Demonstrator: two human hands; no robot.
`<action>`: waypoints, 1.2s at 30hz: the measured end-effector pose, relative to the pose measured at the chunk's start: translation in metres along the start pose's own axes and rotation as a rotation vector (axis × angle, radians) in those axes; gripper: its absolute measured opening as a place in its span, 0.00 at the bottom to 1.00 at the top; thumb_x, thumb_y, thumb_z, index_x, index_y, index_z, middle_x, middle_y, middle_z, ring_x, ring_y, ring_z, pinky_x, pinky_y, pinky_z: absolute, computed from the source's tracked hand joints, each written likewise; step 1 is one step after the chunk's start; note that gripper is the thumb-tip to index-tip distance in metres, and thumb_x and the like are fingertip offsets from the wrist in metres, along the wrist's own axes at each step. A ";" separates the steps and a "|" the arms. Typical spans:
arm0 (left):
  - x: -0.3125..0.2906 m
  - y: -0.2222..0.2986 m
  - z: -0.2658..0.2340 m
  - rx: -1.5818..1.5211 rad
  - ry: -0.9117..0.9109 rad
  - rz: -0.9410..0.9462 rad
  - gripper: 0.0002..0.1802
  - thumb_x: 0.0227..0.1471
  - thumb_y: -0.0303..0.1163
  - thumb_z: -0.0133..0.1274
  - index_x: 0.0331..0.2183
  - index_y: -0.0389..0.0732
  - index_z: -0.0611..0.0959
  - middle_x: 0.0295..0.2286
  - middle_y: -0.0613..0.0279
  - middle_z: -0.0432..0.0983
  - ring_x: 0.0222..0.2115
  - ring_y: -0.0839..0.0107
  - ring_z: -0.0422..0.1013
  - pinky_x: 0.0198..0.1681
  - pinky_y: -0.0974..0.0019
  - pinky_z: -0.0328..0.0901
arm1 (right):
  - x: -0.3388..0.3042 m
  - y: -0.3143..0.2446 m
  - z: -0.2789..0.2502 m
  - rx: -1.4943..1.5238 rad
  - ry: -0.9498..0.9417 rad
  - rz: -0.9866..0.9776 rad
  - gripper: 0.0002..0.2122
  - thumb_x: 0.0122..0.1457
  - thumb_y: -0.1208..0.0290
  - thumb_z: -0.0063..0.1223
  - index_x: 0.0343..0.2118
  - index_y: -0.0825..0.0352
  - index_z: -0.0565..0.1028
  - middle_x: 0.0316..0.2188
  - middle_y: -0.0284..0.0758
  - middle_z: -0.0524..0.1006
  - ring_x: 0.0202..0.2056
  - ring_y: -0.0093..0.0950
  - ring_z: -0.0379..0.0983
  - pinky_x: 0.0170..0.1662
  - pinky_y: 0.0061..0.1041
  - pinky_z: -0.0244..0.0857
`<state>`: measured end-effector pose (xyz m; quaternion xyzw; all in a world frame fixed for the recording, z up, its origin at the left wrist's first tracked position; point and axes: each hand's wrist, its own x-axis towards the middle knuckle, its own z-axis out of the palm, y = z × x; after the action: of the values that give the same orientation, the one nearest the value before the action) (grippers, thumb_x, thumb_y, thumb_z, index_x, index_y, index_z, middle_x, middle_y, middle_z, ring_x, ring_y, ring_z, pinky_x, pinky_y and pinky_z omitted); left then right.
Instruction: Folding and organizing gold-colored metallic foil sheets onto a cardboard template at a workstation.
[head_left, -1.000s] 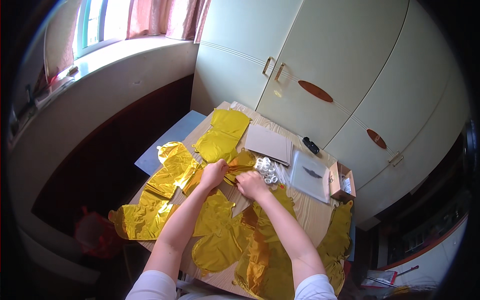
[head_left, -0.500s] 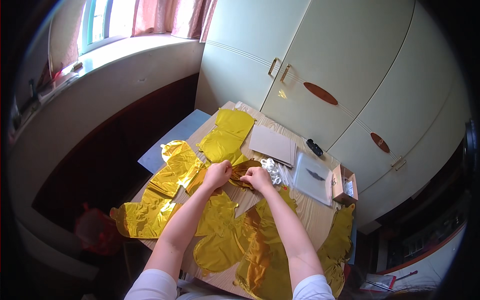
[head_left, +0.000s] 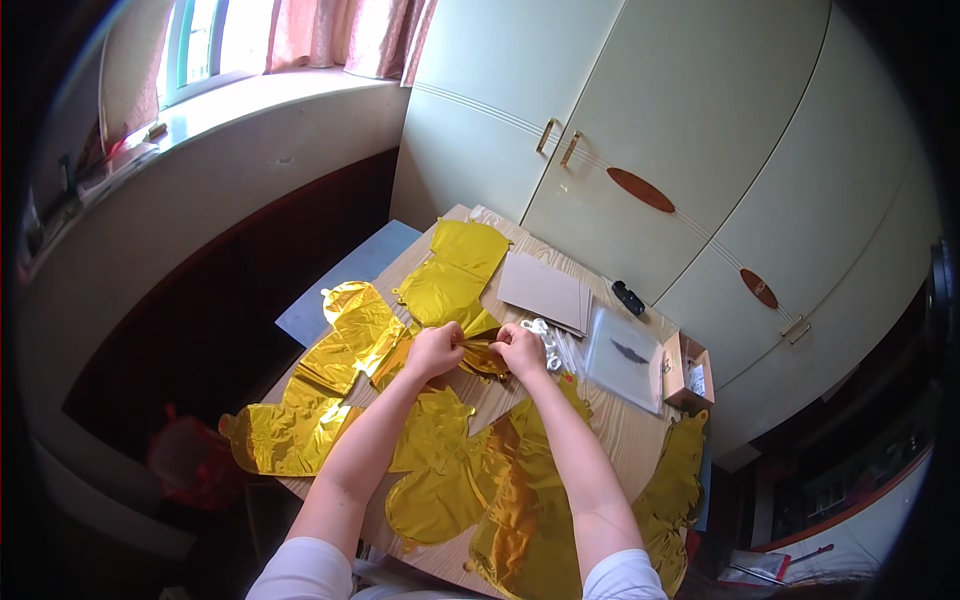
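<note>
A gold foil balloon (head_left: 482,358), flat and uninflated, is stretched between my two hands over the middle of the table. My left hand (head_left: 437,350) is closed on its left part, with the fingers curled in. My right hand (head_left: 521,350) pinches its right edge between thumb and fingers. Around them lie more flat gold foil balloons: one behind (head_left: 455,270), a shiny one at the left (head_left: 300,430), one in front (head_left: 435,500) and a folded one under my right forearm (head_left: 520,510). My fingertips partly hide the foil they grip.
On the wooden table (head_left: 625,440), beige cardboard sheets (head_left: 545,290) lie behind white ribbon rolls (head_left: 545,340). A clear plastic sleeve (head_left: 625,360), a small open box (head_left: 690,370) and a black object (head_left: 628,297) sit toward the right. A pale cabinet (head_left: 690,130) stands behind.
My right hand has shifted slightly up, its fingers still on the foil. The foil between my hands has turned and now shows brighter folds. My left hand stays almost in place.
</note>
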<state>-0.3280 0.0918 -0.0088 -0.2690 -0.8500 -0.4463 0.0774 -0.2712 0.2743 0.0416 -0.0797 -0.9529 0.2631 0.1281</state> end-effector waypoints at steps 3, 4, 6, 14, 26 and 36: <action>0.002 -0.003 0.007 0.025 0.029 0.030 0.12 0.42 0.35 0.56 0.32 0.41 0.81 0.27 0.53 0.80 0.32 0.54 0.77 0.38 0.55 0.70 | 0.000 0.005 0.002 -0.063 0.146 -0.212 0.06 0.48 0.71 0.62 0.27 0.62 0.76 0.26 0.36 0.78 0.33 0.37 0.75 0.39 0.36 0.67; 0.003 -0.004 0.010 0.031 0.041 0.038 0.12 0.42 0.35 0.57 0.32 0.42 0.81 0.27 0.54 0.80 0.31 0.55 0.77 0.37 0.56 0.70 | 0.000 0.008 0.004 -0.101 0.214 -0.318 0.06 0.48 0.70 0.62 0.27 0.62 0.75 0.25 0.35 0.78 0.34 0.36 0.74 0.39 0.35 0.66; 0.003 -0.002 0.007 0.030 0.028 -0.011 0.10 0.44 0.34 0.55 0.31 0.42 0.80 0.27 0.53 0.80 0.31 0.53 0.76 0.37 0.54 0.70 | -0.009 -0.002 0.003 -0.293 0.354 -0.576 0.05 0.51 0.69 0.57 0.25 0.60 0.71 0.24 0.31 0.73 0.32 0.32 0.71 0.39 0.33 0.63; 0.009 -0.007 0.011 -0.006 0.037 -0.063 0.09 0.47 0.34 0.55 0.32 0.42 0.81 0.27 0.52 0.80 0.31 0.52 0.76 0.37 0.53 0.69 | -0.048 -0.009 0.039 -0.343 -0.142 -0.354 0.18 0.60 0.56 0.47 0.47 0.62 0.70 0.48 0.41 0.70 0.52 0.39 0.65 0.54 0.38 0.60; 0.039 -0.021 -0.001 0.519 0.140 0.373 0.05 0.44 0.32 0.53 0.24 0.41 0.80 0.22 0.54 0.78 0.25 0.54 0.76 0.30 0.54 0.70 | -0.047 -0.010 0.035 -0.400 -0.374 -0.084 0.27 0.64 0.46 0.32 0.65 0.45 0.54 0.68 0.38 0.47 0.68 0.45 0.38 0.68 0.42 0.33; 0.148 0.061 -0.093 0.711 0.323 0.459 0.02 0.45 0.27 0.50 0.25 0.44 0.78 0.20 0.58 0.77 0.24 0.60 0.77 0.32 0.57 0.69 | -0.051 0.000 0.039 -0.391 -0.329 -0.094 0.27 0.65 0.44 0.27 0.66 0.43 0.51 0.69 0.35 0.43 0.69 0.42 0.35 0.69 0.41 0.30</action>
<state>-0.4312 0.1023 0.1449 -0.3342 -0.8458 -0.1344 0.3936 -0.2336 0.2444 -0.0008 -0.0149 -0.9963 0.0770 -0.0346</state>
